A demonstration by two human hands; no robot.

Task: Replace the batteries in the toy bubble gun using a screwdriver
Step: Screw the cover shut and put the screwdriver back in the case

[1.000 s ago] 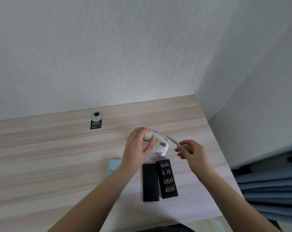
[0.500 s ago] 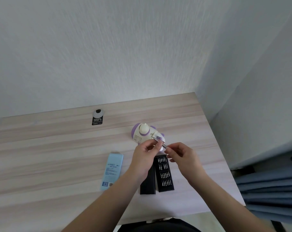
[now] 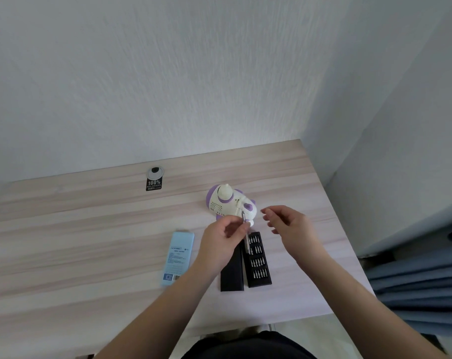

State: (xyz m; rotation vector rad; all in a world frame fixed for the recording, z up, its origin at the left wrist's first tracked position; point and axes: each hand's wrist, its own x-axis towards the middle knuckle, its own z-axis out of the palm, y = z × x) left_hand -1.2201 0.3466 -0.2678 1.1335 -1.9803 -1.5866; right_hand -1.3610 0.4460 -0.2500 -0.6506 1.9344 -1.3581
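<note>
Now left hand pinches screwdriver — right hand loose.

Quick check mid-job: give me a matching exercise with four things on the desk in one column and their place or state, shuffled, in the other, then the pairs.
Things:
1. bubble gun
2. screwdriver
3. blue box
4. right hand

States:
A. lies flat on the table, left of the black case
B. open, holding nothing
C. pinched in the left hand
D. stands on the table beyond both hands

Pairs: 1-D, 2-C, 3-A, 4-B
</note>
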